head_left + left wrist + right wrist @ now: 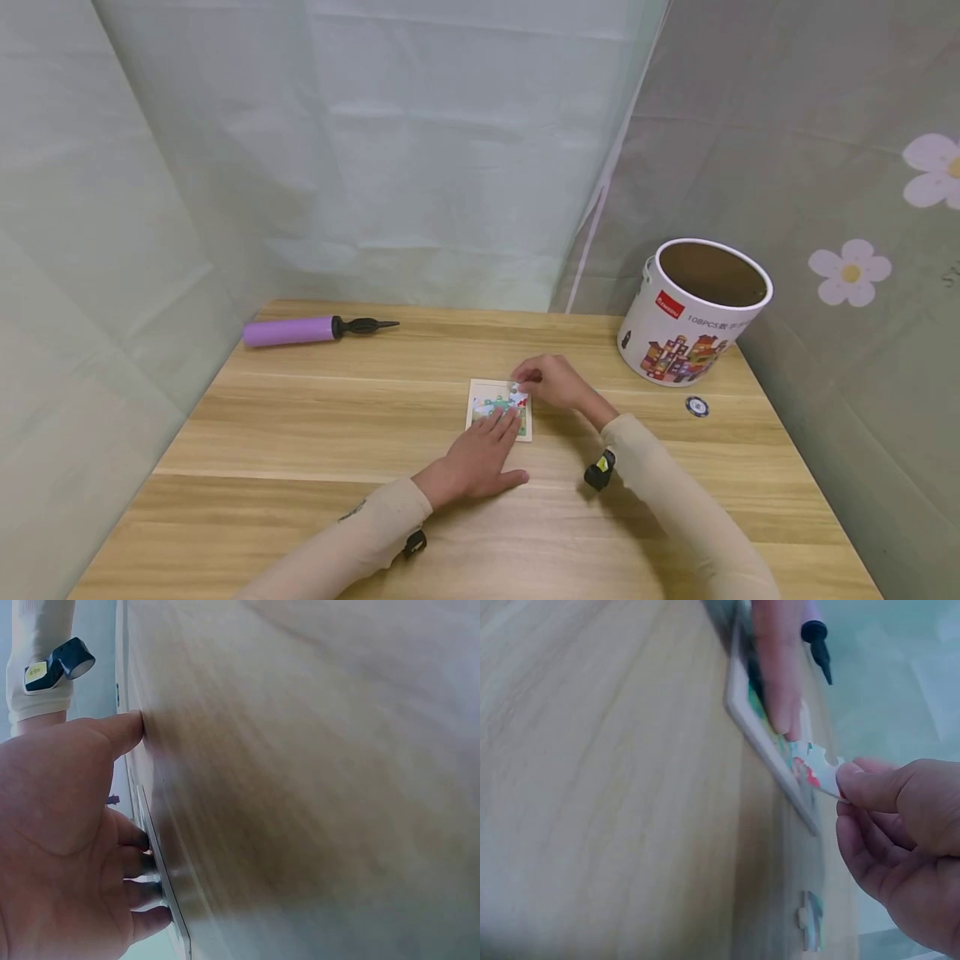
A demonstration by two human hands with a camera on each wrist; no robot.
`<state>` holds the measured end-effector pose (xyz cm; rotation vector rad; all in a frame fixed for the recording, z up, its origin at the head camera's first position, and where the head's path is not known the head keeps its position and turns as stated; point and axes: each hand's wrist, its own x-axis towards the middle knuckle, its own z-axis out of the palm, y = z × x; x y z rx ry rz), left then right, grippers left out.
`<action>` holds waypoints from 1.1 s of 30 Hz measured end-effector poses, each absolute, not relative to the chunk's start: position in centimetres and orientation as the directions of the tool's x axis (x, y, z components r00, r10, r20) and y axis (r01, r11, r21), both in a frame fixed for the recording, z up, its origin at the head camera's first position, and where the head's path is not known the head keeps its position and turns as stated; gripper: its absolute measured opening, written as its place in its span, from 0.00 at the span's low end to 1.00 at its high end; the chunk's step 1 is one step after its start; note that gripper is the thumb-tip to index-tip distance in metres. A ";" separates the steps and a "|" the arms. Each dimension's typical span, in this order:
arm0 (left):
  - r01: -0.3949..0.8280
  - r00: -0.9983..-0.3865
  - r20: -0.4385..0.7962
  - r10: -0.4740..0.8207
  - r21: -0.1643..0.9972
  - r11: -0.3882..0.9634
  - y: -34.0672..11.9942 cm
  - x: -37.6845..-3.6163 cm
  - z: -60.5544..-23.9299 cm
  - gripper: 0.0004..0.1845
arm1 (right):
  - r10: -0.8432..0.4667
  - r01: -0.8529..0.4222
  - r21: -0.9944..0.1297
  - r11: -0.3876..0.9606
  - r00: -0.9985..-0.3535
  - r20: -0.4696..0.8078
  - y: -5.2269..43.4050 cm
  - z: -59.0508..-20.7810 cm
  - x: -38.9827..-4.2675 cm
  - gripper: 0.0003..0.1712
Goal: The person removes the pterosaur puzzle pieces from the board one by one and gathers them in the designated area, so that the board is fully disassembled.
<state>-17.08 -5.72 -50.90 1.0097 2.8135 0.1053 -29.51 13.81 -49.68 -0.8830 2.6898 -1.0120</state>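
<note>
A small square jigsaw board (489, 384) with a pale rim and a colourful picture lies mid-table. My left hand (478, 460) rests with straight fingers on its near part, the thumb out to the side on the tabletop. Those fingers cover much of the picture. Over the board's far right corner, my right hand (555, 383) pinches a white and red jigsaw piece (821, 771) between thumb and fingers. In the right wrist view the piece is tilted, its inner edge close to the picture and the left fingertips; whether it touches the board I cannot tell.
A white bucket (660, 333) with printed blocks stands at the back right, a poker chip (697, 406) in front of it. At the back left lies a purple hand pump (292, 331) with a black nozzle. Beside my right hand is a small unclear object (811, 921). Fabric walls enclose the table.
</note>
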 end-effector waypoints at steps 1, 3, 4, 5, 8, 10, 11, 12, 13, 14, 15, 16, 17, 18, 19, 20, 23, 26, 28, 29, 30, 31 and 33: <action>0.625 -0.762 -0.120 0.636 0.118 0.772 -5.7 -17.1 -50.9 0.47 | -0.568 -0.477 -0.641 0.601 -0.819 0.077 13.9 -49.5 -29.5 0.07; 0.623 -0.763 -0.124 0.634 0.120 0.773 -5.7 -17.1 -50.9 0.47 | -0.567 -0.479 -0.644 0.597 -0.820 0.084 14.3 -49.1 -29.4 0.07; 0.622 -0.764 -0.126 0.633 0.120 0.774 -5.6 -17.1 -50.9 0.47 | -0.566 -0.478 -0.646 0.595 -0.820 0.085 14.5 -48.8 -29.3 0.07; 0.621 -0.764 -0.128 0.632 0.119 0.775 -5.6 -17.1 -50.9 0.47 | -0.563 -0.477 -0.649 0.593 -0.822 0.089 14.8 -48.6 -29.2 0.08; 0.623 -0.763 -0.128 0.633 0.116 0.774 -5.6 -17.1 -51.0 0.47 | -0.548 -0.478 -0.647 0.594 -0.829 0.110 16.1 -47.9 -29.1 0.08; 0.625 -0.762 -0.125 0.635 0.113 0.773 -5.6 -17.1 -51.0 0.47 | -0.532 -0.474 -0.643 0.601 -0.838 0.122 17.1 -47.7 -29.1 0.08; 0.625 -0.762 -0.124 0.635 0.113 0.772 -5.6 -17.1 -51.0 0.47 | -0.526 -0.476 -0.639 0.604 -0.841 0.129 17.7 -47.7 -29.1 0.08; 0.625 -0.762 -0.123 0.635 0.113 0.772 -5.6 -17.1 -51.0 0.47 | -0.521 -0.478 -0.631 0.611 -0.843 0.135 18.2 -47.6 -29.1 0.07; 0.625 -0.762 -0.123 0.635 0.114 0.772 -5.6 -17.1 -51.0 0.47 | -0.521 -0.484 -0.625 0.613 -0.842 0.141 18.8 -47.7 -29.1 0.07; 0.625 -0.763 -0.122 0.635 0.116 0.772 -5.6 -17.1 -50.9 0.47 | -0.518 -0.485 -0.622 0.615 -0.843 0.144 19.4 -47.7 -29.1 0.07; 0.624 -0.763 -0.122 0.635 0.118 0.772 -5.7 -17.1 -50.9 0.47 | -0.520 -0.488 -0.620 0.614 -0.841 0.148 19.9 -47.7 -29.1 0.07; 0.624 -0.762 -0.121 0.636 0.122 0.772 -5.7 -17.1 -50.9 0.46 | -0.524 -0.494 -0.619 0.611 -0.838 0.152 20.4 -47.7 -29.1 0.07; 0.624 -0.762 -0.122 0.636 0.123 0.772 -5.7 -17.1 -50.9 0.46 | -0.526 -0.497 -0.619 0.608 -0.837 0.155 21.0 -47.7 -29.0 0.07; 0.625 -0.761 -0.122 0.637 0.123 0.771 -5.7 -17.1 -50.9 0.46 | -0.525 -0.496 -0.622 0.606 -0.837 0.155 21.5 -47.7 -29.0 0.08; 0.626 -0.761 -0.121 0.638 0.121 0.770 -5.7 -17.1 -50.9 0.46 | -0.525 -0.496 -0.624 0.604 -0.837 0.157 21.9 -47.8 -29.0 0.08; 0.627 -0.760 -0.120 0.638 0.121 0.770 -5.7 -17.1 -50.9 0.46 | -0.521 -0.495 -0.622 0.607 -0.839 0.159 22.4 -47.8 -28.9 0.08; 0.629 -0.760 -0.115 0.640 0.118 0.768 -5.7 -17.1 -50.9 0.46 | -0.505 -0.488 -0.610 0.625 -0.848 0.160 23.7 -47.8 -28.7 0.07; 0.628 -0.760 -0.114 0.640 0.124 0.768 -5.7 -17.1 -50.9 0.46 | -0.489 -0.475 -0.584 0.658 -0.860 0.149 24.9 -47.6 -28.3 0.05; 0.628 -0.760 -0.116 0.640 0.127 0.768 -5.7 -17.1 -50.9 0.46 | -0.481 -0.467 -0.564 0.680 -0.866 0.137 25.7 -47.5 -28.1 0.05; 0.627 -0.760 -0.118 0.639 0.127 0.768 -5.7 -17.1 -51.0 0.46 | -0.480 -0.467 -0.558 0.686 -0.867 0.134 26.1 -47.5 -28.0 0.05; 0.628 -0.759 -0.118 0.640 0.126 0.768 -5.7 -17.1 -51.0 0.46 | -0.482 -0.469 -0.552 0.689 -0.866 0.134 26.4 -47.5 -28.0 0.05; 0.628 -0.760 -0.118 0.640 0.124 0.768 -5.7 -17.1 -51.0 0.46 | -0.483 -0.472 -0.545 0.693 -0.865 0.135 26.8 -47.5 -27.9 0.05; 0.628 -0.760 -0.116 0.640 0.122 0.768 -5.7 -17.1 -51.0 0.46 | -0.483 -0.479 -0.528 0.701 -0.864 0.143 27.4 -47.7 -28.0 0.06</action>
